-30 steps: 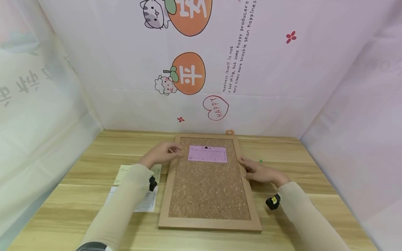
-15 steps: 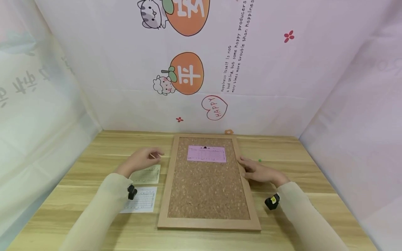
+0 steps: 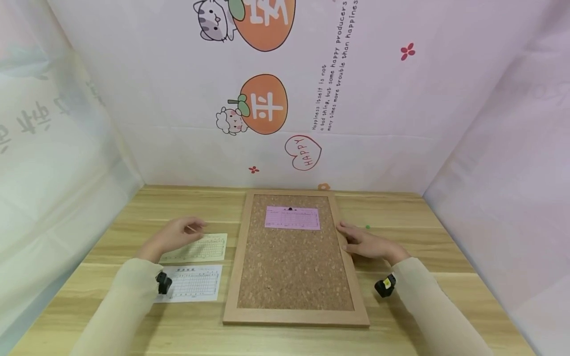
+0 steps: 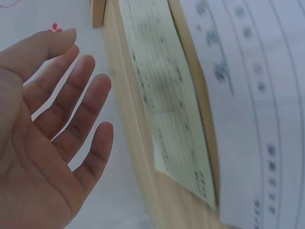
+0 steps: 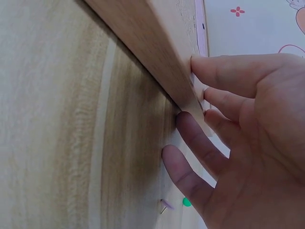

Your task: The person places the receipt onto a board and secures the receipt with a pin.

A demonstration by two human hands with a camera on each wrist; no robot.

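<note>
My left hand point(image 3: 180, 233) hovers, fingers spread, over the upper left of a pale yellow form sheet point(image 3: 205, 248); in the left wrist view the palm holds nothing. Below that sheet lies a white form sheet point(image 3: 196, 284), partly covered by my left wrist. My right hand point(image 3: 367, 242) rests against the right side of a framed cork board point(image 3: 296, 267). In the right wrist view its fingertips touch the wooden frame point(image 5: 157, 47), and the lower fingers lie near the tabletop. A purple form sheet point(image 3: 292, 220) is fixed on the cork by a black pushpin point(image 3: 290, 209).
Beyond the right hand, a green pushpin point(image 5: 187, 202) and a purple pushpin point(image 5: 165, 205) lie on the wooden table point(image 3: 401, 212). A printed white cloth point(image 3: 365, 158) rises behind the table, with plain cloth sides at left and right.
My left hand has moved left from the board's upper left edge to above the yellow sheet, uncovering more of both loose sheets. My right hand stays at the frame.
</note>
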